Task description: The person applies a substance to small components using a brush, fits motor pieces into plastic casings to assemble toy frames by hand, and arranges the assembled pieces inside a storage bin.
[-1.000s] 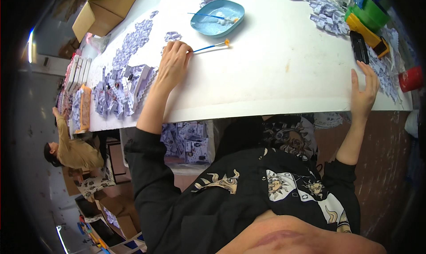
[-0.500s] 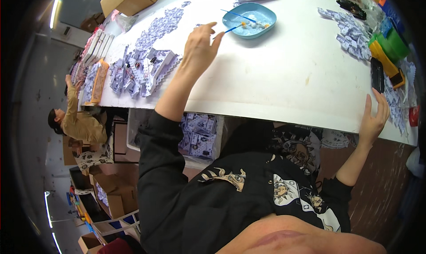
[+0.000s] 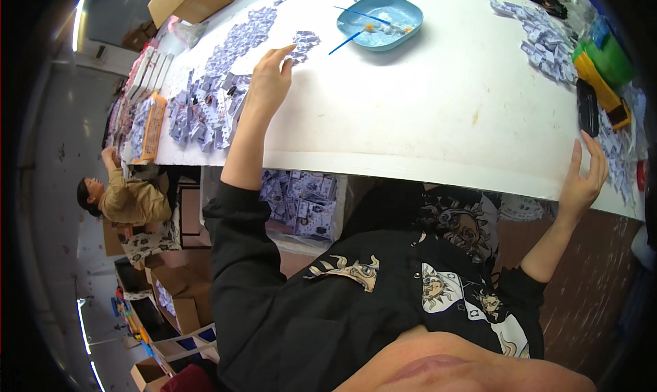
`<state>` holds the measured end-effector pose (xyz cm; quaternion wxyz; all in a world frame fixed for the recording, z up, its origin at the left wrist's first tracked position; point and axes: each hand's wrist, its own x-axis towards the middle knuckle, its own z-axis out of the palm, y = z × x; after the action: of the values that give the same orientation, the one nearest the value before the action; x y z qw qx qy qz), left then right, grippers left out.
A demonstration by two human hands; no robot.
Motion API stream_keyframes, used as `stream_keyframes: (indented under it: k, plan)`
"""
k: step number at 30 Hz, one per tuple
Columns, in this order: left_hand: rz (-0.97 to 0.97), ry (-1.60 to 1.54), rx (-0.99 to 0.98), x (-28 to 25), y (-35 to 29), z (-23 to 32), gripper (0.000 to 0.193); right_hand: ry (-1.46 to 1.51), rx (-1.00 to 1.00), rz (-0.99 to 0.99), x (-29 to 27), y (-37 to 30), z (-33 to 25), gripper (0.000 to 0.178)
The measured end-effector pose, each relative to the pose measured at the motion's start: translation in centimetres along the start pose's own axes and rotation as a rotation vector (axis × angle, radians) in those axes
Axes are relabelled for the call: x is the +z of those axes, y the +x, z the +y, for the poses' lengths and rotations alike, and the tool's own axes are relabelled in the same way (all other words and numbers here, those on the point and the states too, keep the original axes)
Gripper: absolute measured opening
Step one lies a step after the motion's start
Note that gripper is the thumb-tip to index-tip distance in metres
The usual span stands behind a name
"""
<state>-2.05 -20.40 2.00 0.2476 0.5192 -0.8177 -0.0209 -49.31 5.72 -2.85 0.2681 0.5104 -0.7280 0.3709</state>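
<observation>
In the head view, the left hand (image 3: pixel 269 84) is above the white bench (image 3: pixel 417 111), thumb held apart from the bent fingers, its fingertips at the edge of a small cluster of pale grey pieces (image 3: pixel 306 43); whether they touch it, I cannot tell. The right hand (image 3: pixel 580 180) is at the bench's right side, fingers loosely spread, the tips at the near end of a black oblong case (image 3: pixel 587 105); contact is unclear there too. Beyond the left hand sits a blue bowl (image 3: pixel 351 36) with two thin blue brushes: one brush (image 3: pixel 354 13) lies across it, the other brush (image 3: pixel 344 43) leans over the near rim. A larger heap of grey pieces (image 3: pixel 198 118) lies left of the left hand. An orange basket (image 3: pixel 155 128) stands farther left, near a co-worker (image 3: pixel 140 200).
</observation>
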Motion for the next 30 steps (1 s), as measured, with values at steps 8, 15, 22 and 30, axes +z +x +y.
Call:
stream_keyframes:
  k: [8,15,22,30]
  plan:
    - [-0.025,0.138,0.07,3.2,0.8,-1.4,0.032,0.019,-0.009,-0.016,0.2,-0.1,0.2,0.019]
    - [0.002,0.098,0.104,3.0,-1.4,0.5,0.033,-0.004,-0.002,0.004,-0.2,0.0,0.4,0.018]
    - [0.065,0.06,0.07,2.3,-4.4,1.7,0.037,0.023,0.017,0.015,0.3,0.0,-0.3,0.018]
    - [0.197,-0.093,0.011,-1.2,-8.7,5.3,0.036,0.01,0.016,-0.003,-0.2,0.2,-0.2,0.019]
